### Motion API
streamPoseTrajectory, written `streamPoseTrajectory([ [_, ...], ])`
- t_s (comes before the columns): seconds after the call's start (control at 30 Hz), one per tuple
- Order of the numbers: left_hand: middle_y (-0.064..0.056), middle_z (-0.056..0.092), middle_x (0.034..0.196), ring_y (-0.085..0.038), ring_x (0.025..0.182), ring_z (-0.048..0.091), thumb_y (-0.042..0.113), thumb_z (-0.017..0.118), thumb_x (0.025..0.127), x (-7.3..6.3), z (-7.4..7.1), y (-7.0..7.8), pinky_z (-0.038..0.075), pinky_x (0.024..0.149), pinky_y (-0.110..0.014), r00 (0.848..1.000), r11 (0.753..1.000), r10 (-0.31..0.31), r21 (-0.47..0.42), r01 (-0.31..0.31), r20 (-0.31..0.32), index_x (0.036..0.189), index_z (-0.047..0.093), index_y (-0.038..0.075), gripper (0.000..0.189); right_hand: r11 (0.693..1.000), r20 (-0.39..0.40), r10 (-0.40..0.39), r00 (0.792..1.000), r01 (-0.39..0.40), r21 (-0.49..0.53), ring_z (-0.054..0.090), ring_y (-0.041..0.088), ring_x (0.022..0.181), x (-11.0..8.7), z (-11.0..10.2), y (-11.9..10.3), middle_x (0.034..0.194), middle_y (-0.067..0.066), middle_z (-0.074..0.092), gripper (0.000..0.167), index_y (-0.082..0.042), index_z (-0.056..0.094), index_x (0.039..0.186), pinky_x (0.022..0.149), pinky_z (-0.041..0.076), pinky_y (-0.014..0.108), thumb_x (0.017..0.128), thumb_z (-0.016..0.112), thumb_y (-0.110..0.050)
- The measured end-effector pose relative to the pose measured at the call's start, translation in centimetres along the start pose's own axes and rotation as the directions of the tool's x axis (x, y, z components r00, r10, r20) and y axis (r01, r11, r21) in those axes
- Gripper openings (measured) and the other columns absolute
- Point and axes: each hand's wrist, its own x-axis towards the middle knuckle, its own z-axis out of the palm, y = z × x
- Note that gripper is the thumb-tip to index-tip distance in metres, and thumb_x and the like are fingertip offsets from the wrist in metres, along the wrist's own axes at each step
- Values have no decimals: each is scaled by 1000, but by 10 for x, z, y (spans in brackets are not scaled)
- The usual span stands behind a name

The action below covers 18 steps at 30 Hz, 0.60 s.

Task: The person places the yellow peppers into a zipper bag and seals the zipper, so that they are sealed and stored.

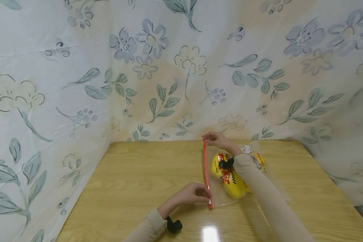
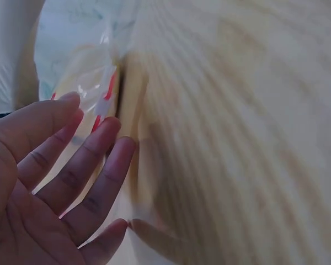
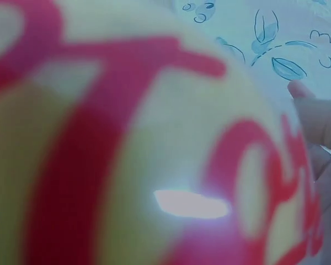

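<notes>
A clear zip bag (image 1: 219,200) with a red zip strip (image 1: 205,164) lies on the wooden table. Inside it are puffy yellow things (image 1: 234,185) printed with red lettering; their glossy surface (image 3: 176,132) fills much of the right wrist view. At the strip's far end, my right hand (image 1: 218,140) pinches the bag's edge between thumb and fingers. The left hand (image 1: 193,194) is at the near end, fingertips right at the strip. Seen from the left wrist, its fingers (image 2: 94,193) are loosely bent and spread, with the red strip just beyond them.
The wooden table (image 1: 133,174) extends on both sides of the bag. A floral cloth (image 1: 169,67) hangs behind it and along its sides. Black wrist devices (image 1: 173,226) sit on both arms, and the right forearm (image 1: 266,188) crosses over the bag.
</notes>
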Motion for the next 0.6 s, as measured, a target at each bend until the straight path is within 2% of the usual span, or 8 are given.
streamPoseTrajectory([
  [0.2, -5, 69, 94, -4, 85, 62, 11, 67, 85, -1, -12, 0, 50, 78, -18, 998, 998, -23, 62, 27, -61, 97, 67, 5, 13, 1000, -5, -21, 1000, 21, -8, 46, 41, 121, -8, 6, -18, 127, 27, 51, 36, 5, 50, 125, 100, 38, 53, 91, 56, -3],
  [0.37, -9, 67, 99, -13, 90, 62, 13, 66, 86, 1, -26, -1, 50, 78, -22, 988, 985, -54, 157, 77, -147, 102, 66, 4, 18, 997, -36, -27, 999, 24, -67, 40, 42, 125, -7, 6, -10, 133, 24, 48, 39, 1, 51, 127, 103, 31, 57, 90, 59, -9],
  [0.5, -5, 66, 106, -18, 95, 62, 22, 66, 86, 2, -40, -3, 50, 79, -27, 964, 947, -72, 285, 147, -257, 109, 66, 9, 26, 987, -67, -49, 997, 38, -156, 36, 43, 128, -8, 4, 0, 136, 19, 47, 41, -5, 52, 128, 103, 29, 60, 89, 61, -14],
  [0.6, -1, 66, 110, -20, 98, 61, 27, 67, 85, 2, -50, -4, 50, 81, -31, 938, 899, -56, 391, 197, -342, 112, 65, 13, 30, 975, -85, -71, 994, 52, -215, 35, 42, 129, -12, 2, 2, 138, 16, 45, 44, -7, 50, 130, 102, 29, 61, 89, 62, -17],
])
